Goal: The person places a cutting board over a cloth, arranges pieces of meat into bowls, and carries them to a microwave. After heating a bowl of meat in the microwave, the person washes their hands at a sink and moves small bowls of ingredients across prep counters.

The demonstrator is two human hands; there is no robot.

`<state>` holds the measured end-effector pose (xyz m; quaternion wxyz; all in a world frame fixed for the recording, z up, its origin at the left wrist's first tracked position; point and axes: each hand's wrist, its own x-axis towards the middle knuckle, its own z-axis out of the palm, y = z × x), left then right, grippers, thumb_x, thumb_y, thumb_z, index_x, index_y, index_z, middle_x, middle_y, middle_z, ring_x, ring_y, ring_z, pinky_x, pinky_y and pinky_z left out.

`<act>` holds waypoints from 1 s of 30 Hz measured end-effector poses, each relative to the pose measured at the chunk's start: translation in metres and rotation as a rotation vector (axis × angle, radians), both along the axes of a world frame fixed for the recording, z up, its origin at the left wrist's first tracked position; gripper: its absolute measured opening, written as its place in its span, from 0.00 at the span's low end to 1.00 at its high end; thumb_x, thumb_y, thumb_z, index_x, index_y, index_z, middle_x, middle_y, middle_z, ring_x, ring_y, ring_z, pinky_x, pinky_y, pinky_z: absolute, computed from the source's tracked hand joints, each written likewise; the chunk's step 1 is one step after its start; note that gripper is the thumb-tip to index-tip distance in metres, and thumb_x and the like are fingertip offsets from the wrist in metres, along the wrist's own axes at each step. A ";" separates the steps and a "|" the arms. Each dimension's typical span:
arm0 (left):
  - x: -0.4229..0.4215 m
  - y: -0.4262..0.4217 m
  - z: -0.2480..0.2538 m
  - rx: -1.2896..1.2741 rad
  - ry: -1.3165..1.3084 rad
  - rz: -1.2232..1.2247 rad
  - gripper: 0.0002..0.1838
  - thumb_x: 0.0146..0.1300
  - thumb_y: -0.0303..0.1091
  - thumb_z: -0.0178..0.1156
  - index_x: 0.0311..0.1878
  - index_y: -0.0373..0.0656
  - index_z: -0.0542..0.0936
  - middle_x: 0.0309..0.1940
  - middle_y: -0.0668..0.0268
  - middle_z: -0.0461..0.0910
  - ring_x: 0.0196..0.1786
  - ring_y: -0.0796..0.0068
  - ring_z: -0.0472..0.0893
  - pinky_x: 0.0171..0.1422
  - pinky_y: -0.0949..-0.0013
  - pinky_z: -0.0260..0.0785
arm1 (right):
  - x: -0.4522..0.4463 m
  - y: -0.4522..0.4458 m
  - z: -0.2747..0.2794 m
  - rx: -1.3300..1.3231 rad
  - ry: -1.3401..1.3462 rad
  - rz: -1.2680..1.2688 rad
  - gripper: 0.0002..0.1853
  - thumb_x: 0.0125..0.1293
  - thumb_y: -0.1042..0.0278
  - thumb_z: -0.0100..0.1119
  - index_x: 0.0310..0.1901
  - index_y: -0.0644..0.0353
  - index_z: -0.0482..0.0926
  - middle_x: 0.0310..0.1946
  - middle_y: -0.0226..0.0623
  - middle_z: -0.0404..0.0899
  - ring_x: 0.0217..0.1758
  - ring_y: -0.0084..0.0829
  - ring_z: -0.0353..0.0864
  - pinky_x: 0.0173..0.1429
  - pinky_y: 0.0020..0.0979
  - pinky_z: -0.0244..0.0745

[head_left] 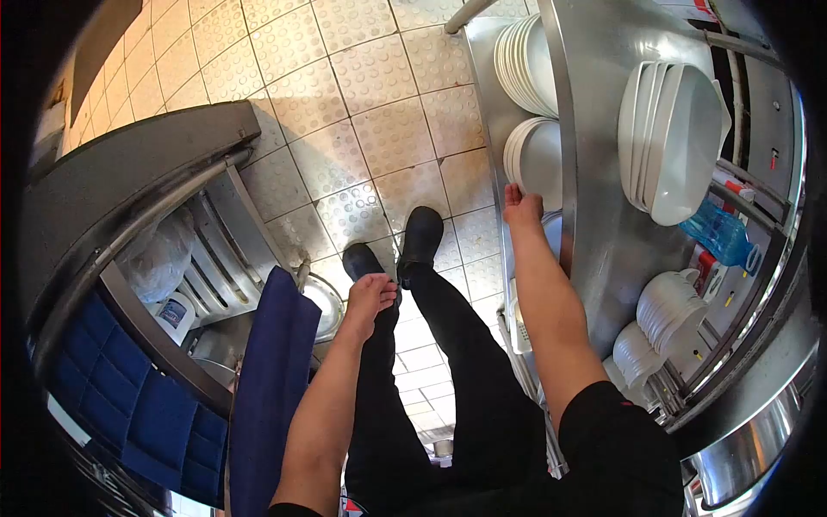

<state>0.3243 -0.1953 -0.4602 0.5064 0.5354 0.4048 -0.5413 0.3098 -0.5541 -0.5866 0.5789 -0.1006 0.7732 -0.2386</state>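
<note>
My right hand (523,207) is at the edge of the lower steel shelf on the right, beside a stack of round white plates (540,159). Its fingers are curled at the plates' near rim; whether they touch it or hold anything is hard to tell. Over my legs hangs my left hand (372,302), fingers loosely bent and apart, holding nothing. A taller stack of white plates (536,65) stands farther back on that shelf. To the left of my left forearm is a dark blue cloth (274,379).
On the upper right shelf (603,258) are oval white dishes (676,142), a blue plastic bottle (724,234) and stacked white cups (670,312). At left, a steel-railed counter (146,146) has a slatted shelf with a plastic bag (159,257) and a white tub (175,314). Tiled floor (370,112) lies between.
</note>
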 end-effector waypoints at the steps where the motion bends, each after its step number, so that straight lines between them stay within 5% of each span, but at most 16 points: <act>1: 0.007 -0.006 -0.001 -0.009 -0.013 -0.035 0.13 0.70 0.41 0.54 0.48 0.41 0.77 0.38 0.65 0.81 0.38 0.75 0.80 0.46 0.70 0.74 | -0.006 0.001 -0.001 -0.032 -0.016 0.030 0.13 0.68 0.69 0.41 0.44 0.67 0.73 0.32 0.42 0.78 0.33 0.34 0.81 0.42 0.35 0.84; 4: 0.026 -0.027 -0.007 -0.076 -0.057 -0.133 0.13 0.70 0.41 0.54 0.48 0.42 0.77 0.38 0.65 0.80 0.39 0.76 0.79 0.45 0.71 0.73 | -0.041 0.016 -0.016 -0.083 -0.020 0.080 0.15 0.68 0.68 0.41 0.53 0.66 0.67 0.37 0.45 0.79 0.34 0.36 0.82 0.39 0.36 0.85; 8: 0.055 -0.065 -0.002 -0.168 -0.086 -0.204 0.15 0.70 0.41 0.56 0.53 0.42 0.76 0.40 0.64 0.80 0.41 0.76 0.79 0.45 0.71 0.72 | -0.063 0.074 0.037 -0.247 -0.009 0.313 0.26 0.68 0.67 0.46 0.67 0.57 0.54 0.53 0.46 0.74 0.43 0.43 0.81 0.35 0.41 0.85; 13: 0.089 -0.097 0.023 -0.333 -0.334 -0.567 0.31 0.63 0.49 0.65 0.61 0.38 0.70 0.47 0.59 0.80 0.44 0.72 0.80 0.49 0.67 0.73 | -0.063 0.128 0.114 -0.081 -0.145 0.677 0.25 0.71 0.68 0.44 0.68 0.57 0.57 0.60 0.45 0.68 0.53 0.43 0.79 0.38 0.44 0.86; 17: 0.100 -0.077 0.019 -0.147 -0.462 -0.638 0.21 0.61 0.30 0.56 0.57 0.34 0.73 0.45 0.56 0.81 0.42 0.66 0.81 0.50 0.64 0.74 | -0.051 0.143 0.132 0.025 -0.203 0.910 0.24 0.73 0.60 0.48 0.67 0.58 0.61 0.57 0.42 0.71 0.55 0.37 0.78 0.50 0.42 0.82; 20: 0.091 -0.046 -0.015 -0.092 -0.631 -0.546 0.21 0.57 0.26 0.50 0.55 0.33 0.74 0.43 0.53 0.82 0.44 0.64 0.82 0.51 0.64 0.73 | -0.043 0.121 0.091 0.100 -0.205 0.872 0.25 0.73 0.47 0.47 0.61 0.59 0.67 0.51 0.40 0.75 0.49 0.33 0.80 0.47 0.39 0.81; 22: 0.093 -0.034 -0.019 -0.106 -0.700 -0.476 0.21 0.58 0.27 0.50 0.56 0.32 0.73 0.43 0.49 0.82 0.46 0.63 0.83 0.52 0.64 0.73 | -0.029 0.077 0.051 0.107 -0.242 0.614 0.30 0.67 0.30 0.46 0.31 0.55 0.71 0.29 0.36 0.80 0.37 0.32 0.81 0.43 0.33 0.76; 23: 0.100 -0.031 -0.012 -0.067 -0.661 -0.449 0.21 0.57 0.27 0.50 0.55 0.32 0.74 0.43 0.51 0.82 0.45 0.64 0.82 0.50 0.65 0.73 | -0.025 0.055 0.022 0.100 -0.265 0.421 0.31 0.65 0.28 0.48 0.29 0.54 0.68 0.30 0.39 0.80 0.35 0.34 0.81 0.42 0.35 0.77; 25: 0.107 -0.023 -0.009 -0.030 -0.624 -0.428 0.21 0.57 0.26 0.50 0.54 0.31 0.74 0.43 0.52 0.82 0.44 0.66 0.82 0.49 0.66 0.73 | -0.015 0.018 -0.026 0.130 -0.165 0.181 0.28 0.68 0.35 0.49 0.35 0.58 0.69 0.33 0.40 0.79 0.34 0.36 0.81 0.45 0.37 0.81; 30: 0.097 0.005 0.002 0.050 -0.502 -0.342 0.19 0.57 0.26 0.52 0.52 0.30 0.75 0.42 0.57 0.82 0.42 0.69 0.81 0.46 0.68 0.73 | -0.001 0.008 -0.043 0.152 -0.007 -0.005 0.19 0.72 0.51 0.48 0.42 0.63 0.71 0.34 0.38 0.77 0.35 0.35 0.81 0.49 0.36 0.82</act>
